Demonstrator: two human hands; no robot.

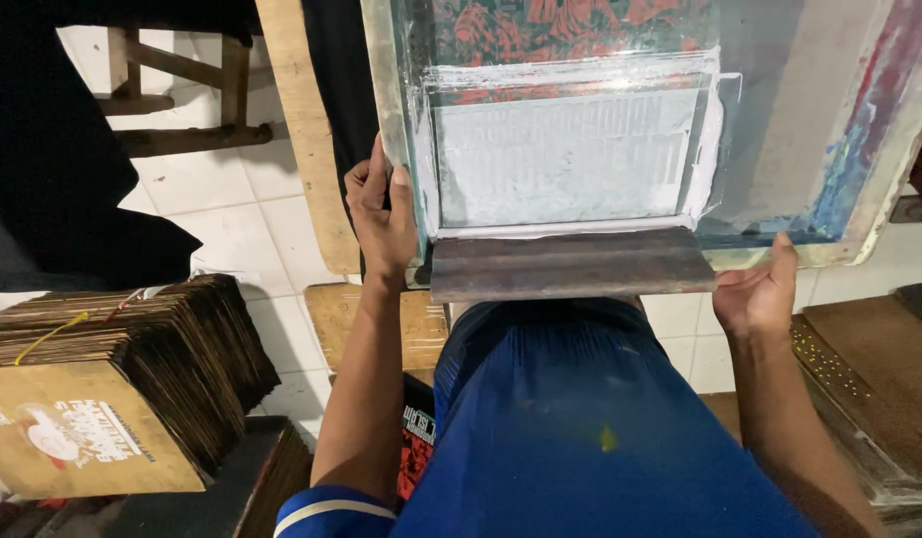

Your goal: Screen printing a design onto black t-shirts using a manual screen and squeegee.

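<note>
Head view shows a screen-printing frame (640, 130) lying flat across the far centre of the scene, with a band of white ink spread over its mesh and a dark squeegee blade (570, 264) resting along its near edge. A red-and-black printed piece shows through the mesh at the far side.

Left hand (383, 214): the grip is closed around the frame's left rail near its near corner, fingers over the top and thumb alongside. Right hand (758, 291): the grip is half open, thumb raised against the frame's near right edge and fingers cupped beneath; it supports the frame rather than clamping it.

Hazards, as judged from this position:
- Uneven hold. One hand clamps and the other only props. If the frame is raised on one side first, it can skew and smear the wet print beneath.
- Loose squeegee. The blade appears to lie unheld on the near rail. Tilting the frame can let it slide off toward the blue garment (590, 428) at the person's lap, carrying ink.
- Ink run. The white ink is pooled thickly at the edges of the mesh; a steep tilt can let it creep outside the taped area.

A stack of brown cardboard pieces (112, 399) stands near left, well apart from the frame. More flat boards (869, 379) lie near right. A wooden stool (177, 90) stands far left on the white tiled floor (252, 209).
</note>
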